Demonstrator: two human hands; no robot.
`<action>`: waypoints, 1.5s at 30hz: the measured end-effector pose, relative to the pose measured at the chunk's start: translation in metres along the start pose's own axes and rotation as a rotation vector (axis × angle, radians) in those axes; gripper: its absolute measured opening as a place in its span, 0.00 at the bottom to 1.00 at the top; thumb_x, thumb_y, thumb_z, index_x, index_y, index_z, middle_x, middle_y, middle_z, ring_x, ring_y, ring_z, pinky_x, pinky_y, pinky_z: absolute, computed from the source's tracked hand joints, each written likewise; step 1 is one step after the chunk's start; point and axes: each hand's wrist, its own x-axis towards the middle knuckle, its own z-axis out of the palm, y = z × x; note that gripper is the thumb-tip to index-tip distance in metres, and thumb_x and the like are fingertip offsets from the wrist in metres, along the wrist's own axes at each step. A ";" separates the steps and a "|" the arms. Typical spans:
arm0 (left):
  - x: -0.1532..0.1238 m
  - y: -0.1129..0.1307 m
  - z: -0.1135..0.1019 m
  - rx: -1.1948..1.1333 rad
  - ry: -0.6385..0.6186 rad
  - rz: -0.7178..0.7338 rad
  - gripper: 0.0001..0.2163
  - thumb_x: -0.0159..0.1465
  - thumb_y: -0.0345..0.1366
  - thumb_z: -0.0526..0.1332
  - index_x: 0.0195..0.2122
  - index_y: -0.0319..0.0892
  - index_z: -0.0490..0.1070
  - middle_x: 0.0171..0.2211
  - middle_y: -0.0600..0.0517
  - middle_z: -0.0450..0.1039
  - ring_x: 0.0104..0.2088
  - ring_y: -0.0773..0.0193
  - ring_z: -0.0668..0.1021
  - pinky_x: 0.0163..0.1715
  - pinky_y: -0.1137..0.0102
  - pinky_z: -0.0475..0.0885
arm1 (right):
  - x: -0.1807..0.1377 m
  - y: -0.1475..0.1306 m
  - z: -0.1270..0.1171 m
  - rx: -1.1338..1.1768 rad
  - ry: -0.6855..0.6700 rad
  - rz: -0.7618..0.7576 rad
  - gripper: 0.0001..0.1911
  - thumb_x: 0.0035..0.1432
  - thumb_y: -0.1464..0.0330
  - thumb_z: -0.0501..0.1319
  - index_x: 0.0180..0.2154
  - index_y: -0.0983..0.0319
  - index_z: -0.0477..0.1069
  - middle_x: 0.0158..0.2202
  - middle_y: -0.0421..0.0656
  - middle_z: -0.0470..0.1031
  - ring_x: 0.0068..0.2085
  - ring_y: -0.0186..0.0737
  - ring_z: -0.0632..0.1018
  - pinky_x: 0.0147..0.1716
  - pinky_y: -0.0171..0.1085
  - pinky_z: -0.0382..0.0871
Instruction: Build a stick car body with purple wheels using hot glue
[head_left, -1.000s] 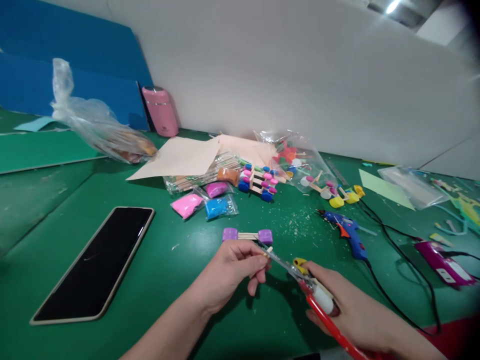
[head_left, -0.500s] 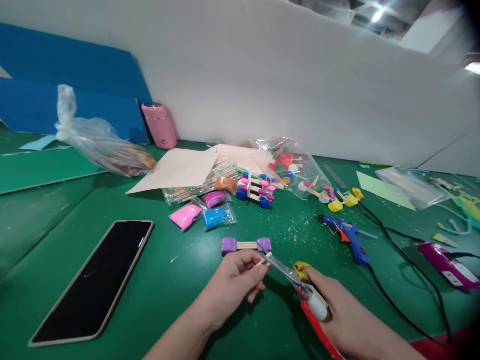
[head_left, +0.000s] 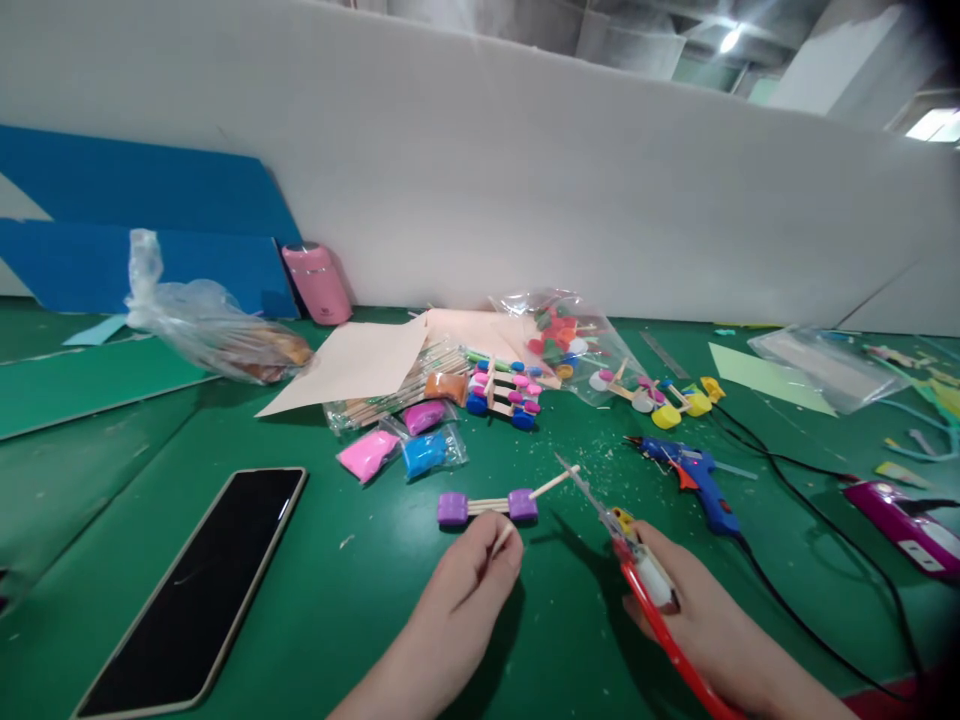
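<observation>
My left hand [head_left: 469, 575] is closed in a pinch on a thin wooden stick [head_left: 501, 538], low in the middle of the view. Just beyond its fingertips lies a small piece with two purple blocks joined by sticks [head_left: 487, 506]. A loose cut stick piece [head_left: 553, 483] lies beside it, near the scissor tips. My right hand [head_left: 701, 620] grips red-handled scissors [head_left: 637, 570] with the blades pointing up-left, apart from the stick in my left hand.
A phone [head_left: 195, 585] lies at the lower left of the green mat. A blue glue gun [head_left: 694, 470] with a black cord, bags of coloured clay [head_left: 397, 450], stick bundles, plastic bags, paper sheets and a pink cup [head_left: 316, 283] sit further back.
The scissors closed on the stick and a cut piece now lies on the mat. Both hands drew back towards me and apart. The camera tilted up.
</observation>
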 end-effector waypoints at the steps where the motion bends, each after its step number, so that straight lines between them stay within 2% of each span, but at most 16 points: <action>1: -0.001 0.003 -0.001 0.122 0.085 0.081 0.10 0.63 0.38 0.49 0.25 0.43 0.58 0.21 0.57 0.55 0.22 0.69 0.60 0.22 0.73 0.56 | 0.001 -0.002 0.001 -0.011 -0.005 -0.016 0.03 0.46 0.68 0.55 0.28 0.60 0.62 0.23 0.37 0.66 0.23 0.36 0.66 0.21 0.31 0.62; 4: 0.005 0.008 -0.003 0.536 0.374 0.400 0.06 0.60 0.33 0.53 0.27 0.42 0.64 0.22 0.54 0.62 0.25 0.65 0.64 0.25 0.71 0.58 | 0.001 -0.010 0.005 -0.013 -0.056 -0.047 0.03 0.48 0.69 0.54 0.29 0.60 0.62 0.24 0.37 0.67 0.23 0.36 0.67 0.22 0.32 0.62; 6: 0.012 0.007 -0.004 0.782 0.492 0.589 0.04 0.59 0.31 0.54 0.29 0.41 0.67 0.23 0.52 0.64 0.26 0.63 0.65 0.28 0.69 0.58 | 0.001 -0.015 0.008 0.000 -0.077 -0.054 0.04 0.48 0.70 0.54 0.30 0.60 0.61 0.24 0.38 0.68 0.23 0.36 0.66 0.21 0.32 0.62; 8: 0.018 0.005 -0.005 0.955 0.529 0.680 0.05 0.59 0.30 0.54 0.30 0.39 0.69 0.22 0.51 0.64 0.25 0.62 0.65 0.27 0.68 0.57 | 0.000 -0.018 0.012 0.022 -0.080 -0.062 0.04 0.48 0.70 0.54 0.30 0.59 0.60 0.23 0.37 0.66 0.23 0.35 0.66 0.20 0.32 0.61; 11: 0.022 0.001 -0.004 1.110 0.527 0.739 0.08 0.60 0.29 0.52 0.29 0.38 0.69 0.21 0.50 0.63 0.24 0.62 0.64 0.25 0.68 0.57 | -0.001 -0.020 0.018 0.073 -0.094 -0.076 0.06 0.47 0.70 0.54 0.30 0.59 0.57 0.23 0.37 0.65 0.23 0.35 0.65 0.21 0.32 0.61; 16: 0.022 -0.007 -0.006 1.168 0.556 0.818 0.09 0.60 0.27 0.51 0.25 0.39 0.67 0.20 0.50 0.62 0.23 0.62 0.63 0.24 0.69 0.56 | -0.002 -0.030 0.021 0.121 -0.161 -0.069 0.06 0.46 0.73 0.53 0.28 0.59 0.56 0.23 0.36 0.64 0.23 0.33 0.63 0.21 0.31 0.59; 19: 0.021 -0.011 -0.009 1.087 0.529 0.834 0.07 0.59 0.24 0.51 0.26 0.39 0.64 0.23 0.49 0.65 0.25 0.62 0.64 0.24 0.70 0.58 | -0.001 -0.034 0.021 0.141 -0.196 -0.068 0.06 0.46 0.74 0.54 0.29 0.60 0.58 0.24 0.36 0.64 0.23 0.32 0.62 0.21 0.30 0.58; 23: 0.020 -0.016 -0.011 0.936 0.502 0.887 0.09 0.58 0.22 0.49 0.25 0.41 0.59 0.20 0.53 0.61 0.22 0.64 0.62 0.23 0.71 0.57 | -0.001 -0.033 0.023 0.163 -0.228 -0.073 0.08 0.47 0.74 0.55 0.32 0.60 0.60 0.27 0.37 0.66 0.25 0.32 0.63 0.23 0.30 0.59; 27: 0.018 -0.017 -0.011 0.831 0.477 0.852 0.10 0.57 0.20 0.49 0.25 0.42 0.55 0.19 0.55 0.59 0.21 0.66 0.62 0.22 0.73 0.56 | -0.003 -0.033 0.025 0.140 -0.253 -0.058 0.08 0.47 0.72 0.56 0.32 0.60 0.59 0.24 0.35 0.63 0.23 0.31 0.61 0.21 0.29 0.58; 32: 0.016 -0.014 -0.014 0.767 0.381 0.768 0.10 0.59 0.22 0.48 0.25 0.43 0.54 0.20 0.56 0.59 0.21 0.68 0.63 0.22 0.75 0.58 | -0.003 -0.032 0.023 0.112 -0.253 -0.061 0.09 0.48 0.69 0.56 0.34 0.59 0.58 0.27 0.37 0.65 0.25 0.33 0.63 0.22 0.30 0.60; 39: 0.013 -0.009 -0.010 0.626 0.302 0.687 0.09 0.59 0.23 0.48 0.25 0.43 0.54 0.20 0.57 0.58 0.20 0.70 0.62 0.19 0.77 0.56 | 0.000 -0.030 0.026 0.127 -0.257 -0.076 0.08 0.45 0.72 0.56 0.30 0.61 0.59 0.25 0.38 0.67 0.23 0.33 0.64 0.23 0.31 0.61; 45: 0.012 -0.005 -0.012 0.397 0.184 0.462 0.11 0.63 0.29 0.47 0.23 0.42 0.57 0.19 0.58 0.56 0.19 0.70 0.60 0.19 0.77 0.56 | -0.004 -0.028 0.023 0.088 -0.184 -0.062 0.06 0.49 0.69 0.55 0.33 0.60 0.62 0.27 0.41 0.70 0.26 0.37 0.70 0.23 0.31 0.62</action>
